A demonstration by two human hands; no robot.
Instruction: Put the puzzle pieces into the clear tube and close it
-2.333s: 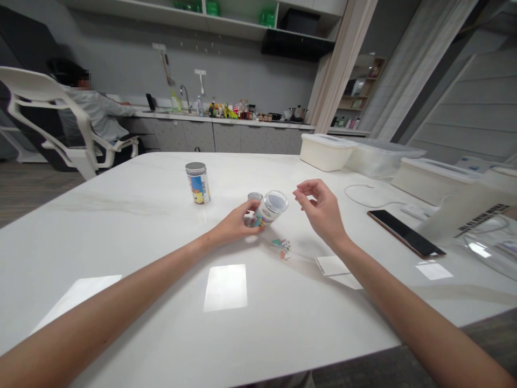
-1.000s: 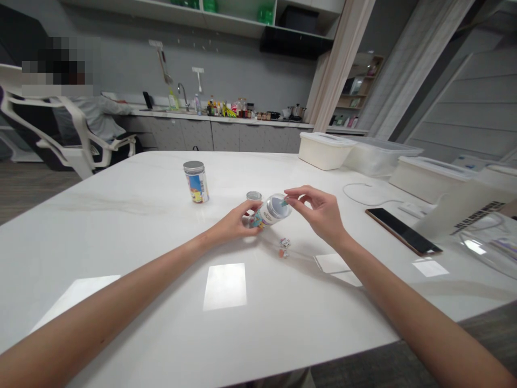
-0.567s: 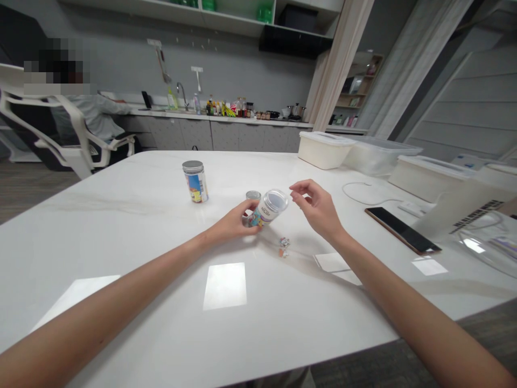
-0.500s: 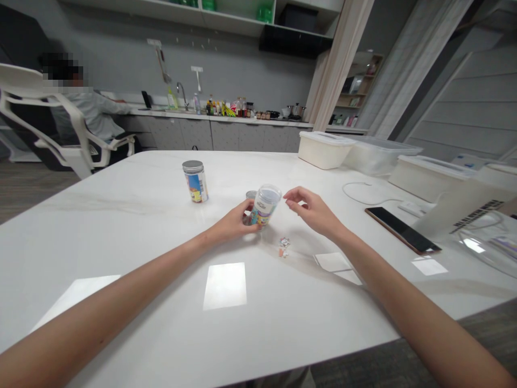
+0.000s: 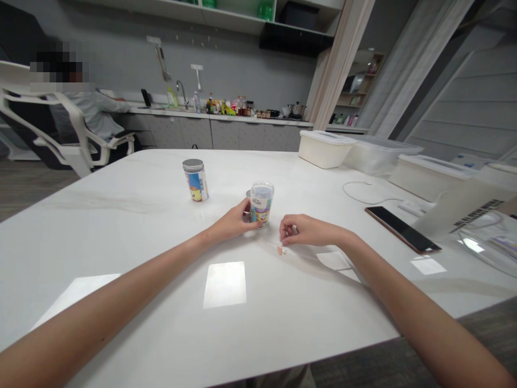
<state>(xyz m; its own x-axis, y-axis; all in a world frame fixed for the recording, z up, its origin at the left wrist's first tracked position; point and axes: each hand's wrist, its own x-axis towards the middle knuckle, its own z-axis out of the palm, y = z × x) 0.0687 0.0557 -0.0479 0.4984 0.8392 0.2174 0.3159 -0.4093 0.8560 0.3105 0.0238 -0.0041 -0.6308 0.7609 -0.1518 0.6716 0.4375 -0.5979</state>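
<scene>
My left hand (image 5: 238,220) is wrapped round a clear plastic jar (image 5: 262,206) with a colourful label; its mouth is uncovered and it stands nearly upright. A metal lid (image 5: 249,193) shows partly behind the jar and my fingers. To the right of the jar, my right hand (image 5: 297,230) is down at the table with its fingers curled and fingertips together over the small pieces; what lies between them is hidden. A few small orange and white pieces (image 5: 281,250) lie on the table just below those fingertips.
A second jar (image 5: 195,180) with a metal lid stands farther back to the left. On the right are a phone (image 5: 403,229), a white cable (image 5: 355,195) and pale storage boxes (image 5: 325,149). Beyond the white table (image 5: 161,323), a person (image 5: 92,116) sits at the counter.
My right hand has come down from beside the jar's mouth to the small pieces, covering some. The jar in my left hand has gone from tilted right to nearly upright.
</scene>
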